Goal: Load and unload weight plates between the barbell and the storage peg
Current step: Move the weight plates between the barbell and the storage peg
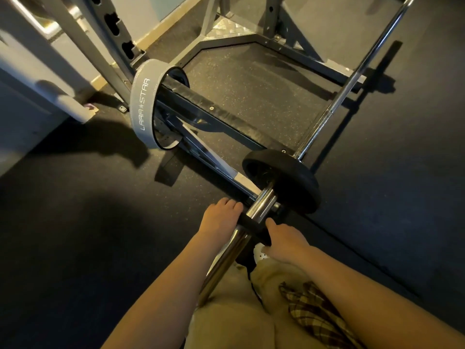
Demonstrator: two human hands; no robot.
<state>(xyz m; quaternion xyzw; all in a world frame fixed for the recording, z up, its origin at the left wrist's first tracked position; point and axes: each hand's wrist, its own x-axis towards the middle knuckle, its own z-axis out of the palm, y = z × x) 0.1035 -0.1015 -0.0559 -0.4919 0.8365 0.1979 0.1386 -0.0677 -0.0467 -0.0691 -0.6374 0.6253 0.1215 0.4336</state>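
Observation:
A chrome barbell (347, 89) runs from the upper right down to its sleeve (226, 258) just in front of me. A large black plate (299, 177) sits far up the sleeve. Nearer me a small black plate (251, 226) is threaded on the sleeve, seen edge-on. My left hand (220, 217) holds its left edge, fingers curled over the rim. My right hand (284, 239) grips its right edge, thumb on top.
A grey squat rack (120, 41) stands at the upper left, its base frame (289, 44) on the dark rubber floor. A grey lifting belt (144, 107) hangs over the black safety arm (216, 114). My beige trousers and white shoe (260, 251) are below the sleeve.

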